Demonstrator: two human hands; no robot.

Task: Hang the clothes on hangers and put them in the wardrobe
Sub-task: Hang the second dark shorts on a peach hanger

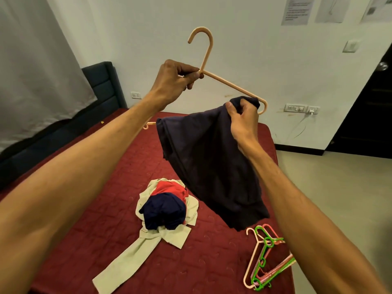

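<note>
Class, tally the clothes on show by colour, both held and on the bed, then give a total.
Dark purple garment, held in the right hand: 1
Navy garment: 1
Red garment: 1
Cream garment: 1
Total: 4

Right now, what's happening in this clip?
A person is fitting a dark garment onto a peach hanger above a red bed. The left hand pinches the hanger at the base of its hook, while the right hand works the cloth over the hanger's right end. More clothes lie in a pile on the bed, with spare hangers near its right edge. No wardrobe shows.
</note>
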